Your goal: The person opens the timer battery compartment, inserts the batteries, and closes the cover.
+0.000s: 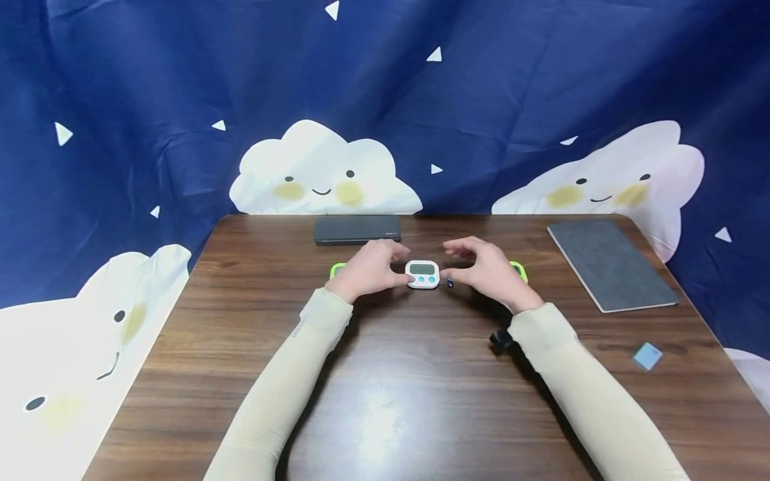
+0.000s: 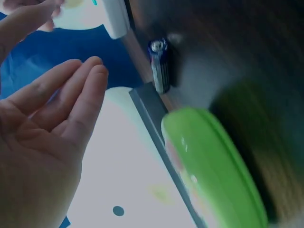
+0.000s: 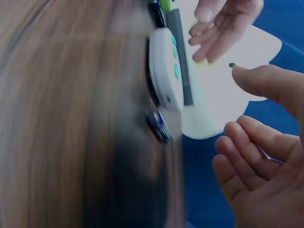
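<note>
A white digital timer (image 1: 424, 268) with a grey screen and blue buttons lies on the table between both hands. My left hand (image 1: 371, 270) is at its left side, thumb tip overlapping the timer's edge in the head view. On the other side, my right hand (image 1: 488, 272) has its fingers loosely bent and nothing between them. Beneath the right thumb lies a small dark blue battery (image 1: 450, 283), close by the timer (image 3: 164, 71). Another battery (image 2: 159, 66) lies near the left hand (image 2: 57, 118), whose fingers hold nothing.
A green rounded device (image 2: 213, 166) sits beside the left hand, and a second green-edged one (image 1: 519, 270) is partly hidden behind the right hand. A dark flat box (image 1: 357, 229) lies at the back. At right are a grey notebook (image 1: 612, 264) and a light blue square (image 1: 647, 356).
</note>
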The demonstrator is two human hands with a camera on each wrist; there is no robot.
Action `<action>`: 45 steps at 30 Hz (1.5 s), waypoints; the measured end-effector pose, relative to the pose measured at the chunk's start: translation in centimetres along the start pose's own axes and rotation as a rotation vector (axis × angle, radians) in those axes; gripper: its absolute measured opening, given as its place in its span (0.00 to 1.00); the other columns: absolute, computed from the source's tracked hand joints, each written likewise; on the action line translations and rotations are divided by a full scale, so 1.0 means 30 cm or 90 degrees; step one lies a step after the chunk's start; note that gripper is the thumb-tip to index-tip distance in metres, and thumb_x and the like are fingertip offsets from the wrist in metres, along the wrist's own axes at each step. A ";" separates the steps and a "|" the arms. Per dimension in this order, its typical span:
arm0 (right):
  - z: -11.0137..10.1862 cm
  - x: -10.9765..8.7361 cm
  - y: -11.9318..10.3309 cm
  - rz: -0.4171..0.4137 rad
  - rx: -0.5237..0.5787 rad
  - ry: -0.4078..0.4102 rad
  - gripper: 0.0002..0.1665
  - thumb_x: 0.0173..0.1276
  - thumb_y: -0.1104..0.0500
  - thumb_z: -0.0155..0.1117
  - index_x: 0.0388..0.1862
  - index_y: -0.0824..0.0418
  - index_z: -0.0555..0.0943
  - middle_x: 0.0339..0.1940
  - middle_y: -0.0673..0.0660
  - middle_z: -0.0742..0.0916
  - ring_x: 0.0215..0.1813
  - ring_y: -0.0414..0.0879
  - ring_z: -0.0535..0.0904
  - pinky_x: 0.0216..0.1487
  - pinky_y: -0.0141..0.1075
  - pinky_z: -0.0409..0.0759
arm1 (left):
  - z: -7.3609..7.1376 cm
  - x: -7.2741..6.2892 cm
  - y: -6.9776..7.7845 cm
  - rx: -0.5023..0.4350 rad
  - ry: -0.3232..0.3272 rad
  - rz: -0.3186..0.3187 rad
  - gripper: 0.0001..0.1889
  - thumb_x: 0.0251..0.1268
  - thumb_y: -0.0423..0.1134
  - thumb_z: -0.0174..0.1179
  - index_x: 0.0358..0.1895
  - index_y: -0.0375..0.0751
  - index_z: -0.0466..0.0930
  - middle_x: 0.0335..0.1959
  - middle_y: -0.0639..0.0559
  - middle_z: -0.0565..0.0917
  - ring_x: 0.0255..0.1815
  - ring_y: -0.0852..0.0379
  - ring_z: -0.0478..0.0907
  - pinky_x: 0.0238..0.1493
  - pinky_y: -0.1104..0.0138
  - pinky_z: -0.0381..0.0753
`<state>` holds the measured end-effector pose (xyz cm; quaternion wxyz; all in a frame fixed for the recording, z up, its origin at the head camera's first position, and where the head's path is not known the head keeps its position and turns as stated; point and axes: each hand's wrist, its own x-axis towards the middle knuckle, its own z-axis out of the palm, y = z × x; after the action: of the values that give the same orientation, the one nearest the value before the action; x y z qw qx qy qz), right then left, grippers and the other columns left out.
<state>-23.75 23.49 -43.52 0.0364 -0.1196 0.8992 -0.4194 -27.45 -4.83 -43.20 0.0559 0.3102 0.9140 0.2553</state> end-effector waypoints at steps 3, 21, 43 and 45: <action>0.037 0.027 0.007 0.015 0.007 -0.042 0.42 0.68 0.54 0.85 0.78 0.61 0.80 0.71 0.61 0.88 0.75 0.60 0.83 0.79 0.60 0.80 | 0.037 0.028 -0.030 0.011 -0.011 -0.004 0.31 0.67 0.50 0.77 0.68 0.35 0.87 0.60 0.44 0.94 0.61 0.49 0.90 0.68 0.56 0.89; 0.094 0.051 0.035 0.006 -0.048 -0.090 0.43 0.63 0.55 0.89 0.76 0.61 0.82 0.70 0.63 0.86 0.71 0.59 0.82 0.75 0.55 0.79 | 0.051 0.031 0.012 0.021 -0.061 -0.064 0.22 0.67 0.44 0.80 0.61 0.40 0.91 0.49 0.50 0.95 0.47 0.53 0.87 0.58 0.59 0.88; 0.017 0.040 -0.115 -0.051 0.117 0.010 0.39 0.65 0.60 0.88 0.74 0.60 0.84 0.70 0.58 0.87 0.70 0.54 0.85 0.74 0.42 0.82 | -0.061 -0.059 -0.028 -0.317 0.134 0.007 0.27 0.64 0.42 0.84 0.66 0.42 0.90 0.56 0.48 0.93 0.56 0.46 0.92 0.67 0.52 0.91; 0.005 0.035 -0.144 -0.067 0.168 0.032 0.37 0.64 0.61 0.88 0.72 0.59 0.85 0.68 0.57 0.88 0.67 0.49 0.86 0.69 0.33 0.83 | -0.082 -0.076 -0.019 -0.380 0.173 0.023 0.26 0.64 0.40 0.84 0.66 0.43 0.91 0.59 0.47 0.93 0.58 0.45 0.91 0.69 0.50 0.90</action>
<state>-23.94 20.44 -40.31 0.0071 -0.1499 0.8295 -0.5380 -26.56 -7.64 -41.48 0.0178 0.2594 0.7922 0.5521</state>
